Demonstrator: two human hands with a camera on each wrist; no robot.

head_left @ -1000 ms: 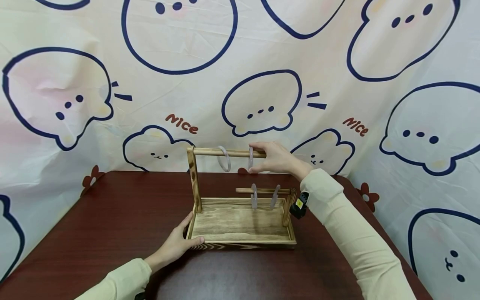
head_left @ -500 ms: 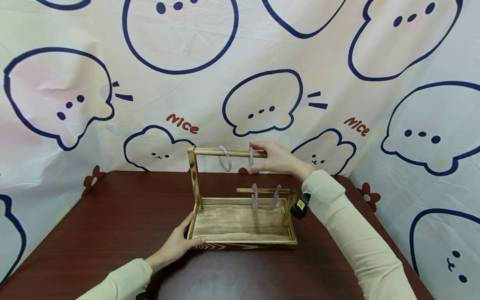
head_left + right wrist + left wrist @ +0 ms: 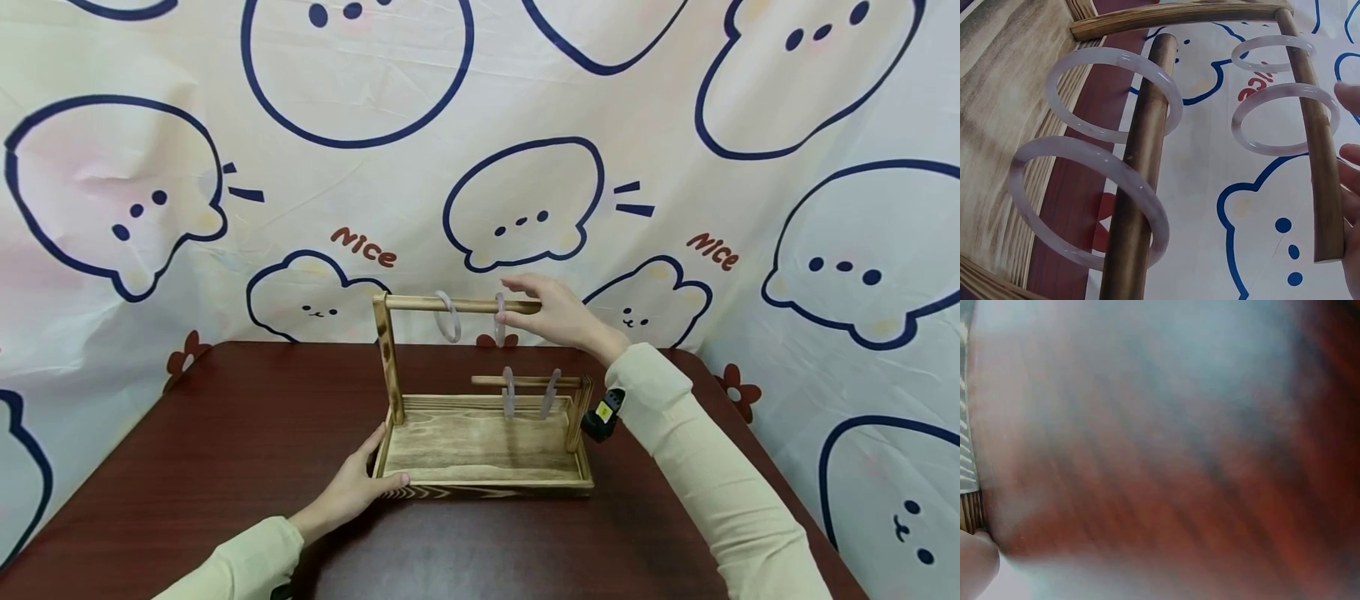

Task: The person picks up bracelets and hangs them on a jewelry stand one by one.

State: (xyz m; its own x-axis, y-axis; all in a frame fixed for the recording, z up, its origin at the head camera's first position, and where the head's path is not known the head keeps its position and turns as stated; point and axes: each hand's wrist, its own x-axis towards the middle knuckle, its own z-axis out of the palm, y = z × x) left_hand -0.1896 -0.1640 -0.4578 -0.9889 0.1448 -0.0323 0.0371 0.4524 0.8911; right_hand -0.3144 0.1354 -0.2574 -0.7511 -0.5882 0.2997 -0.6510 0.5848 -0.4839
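A wooden bangle stand (image 3: 480,442) with a shallow tray base stands on the table. At its front left corner my left hand (image 3: 348,493) grips the tray, thumb on the front rim and fingers along the side. Its upper bar (image 3: 480,307) carries two pale bangles. My right hand (image 3: 562,315) is at the free end of that bar, fingers spread. The thumb is right by the nearer bangle (image 3: 1272,150), which hangs on the bar; the farther bangle (image 3: 1266,67) hangs toward the upright. On the lower bar (image 3: 487,381) hang two more pale bangles (image 3: 509,402).
The dark red-brown table (image 3: 247,450) extends around the stand. Behind it and at the sides hangs a white cloth (image 3: 405,192) with blue cartoon outlines. A black wrist device (image 3: 602,414) is on the right sleeve, close to the stand's right upright (image 3: 576,417).
My right thumb and fingers have parted from the bangle on the upper bar, and that hand has shifted slightly right. The bangle stays hanging there. My left hand has kept its hold.
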